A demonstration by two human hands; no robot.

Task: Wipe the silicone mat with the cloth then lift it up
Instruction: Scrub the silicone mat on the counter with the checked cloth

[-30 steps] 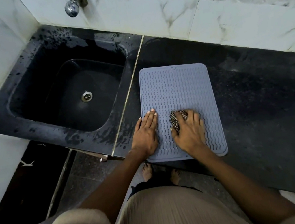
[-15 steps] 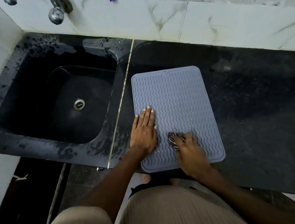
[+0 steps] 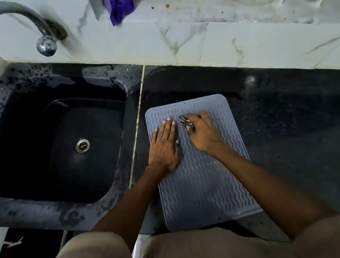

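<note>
A grey silicone mat (image 3: 205, 185) with a wavy ribbed surface lies flat on the black counter, just right of the sink. My left hand (image 3: 164, 145) presses flat on the mat's left side with straight fingers. My right hand (image 3: 203, 134) grips a small dark patterned cloth (image 3: 186, 122) and holds it against the mat's upper middle. Most of the cloth is hidden under my fingers.
A black sink (image 3: 62, 148) with a metal drain sits to the left, under a chrome tap (image 3: 8, 27) on the marble wall. Black countertop (image 3: 307, 131) stretches to the right of the mat. Purple fabric (image 3: 118, 2) hangs over the ledge at the back.
My right hand has slid the cloth away from me, from the mat's near part to its upper middle. My left hand has shifted further up the mat's left side.
</note>
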